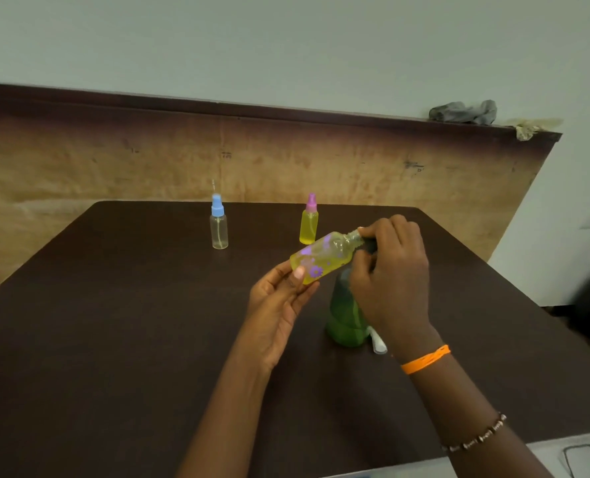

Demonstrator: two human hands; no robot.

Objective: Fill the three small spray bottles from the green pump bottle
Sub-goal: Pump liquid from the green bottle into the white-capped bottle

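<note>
The person is holding a small flowered spray bottle [321,258] tilted in the air above the middle of the dark table [114,339], its open neck angled up toward the right. It is holding yellow liquid pooled toward its lower end, with purple flower prints showing on the clear wall. The left hand [280,305] is cupping the bottle's base, thumb lying across the front. The right hand [390,270] is closing its fingers around something dark at the bottle's neck, but the fingers are covering it and I cannot tell exactly what it is. That same hand and wrist are hiding the top of the green pump bottle [345,315], which is standing on the table just beneath the held bottle; only its green body is showing, and how full it is is hard to make out. A small white piece [378,341] is lying on the table touching the green bottle's right side, partly hidden by the wrist. Toward the far edge, a pink-capped spray bottle [309,220] is standing upright, filled with yellow liquid nearly to the shoulder. Well apart to its left, a blue-capped spray bottle [218,225] is standing upright and looking clear inside. An orange band [424,359] and a beaded bracelet [476,436] are circling the right forearm.
</note>
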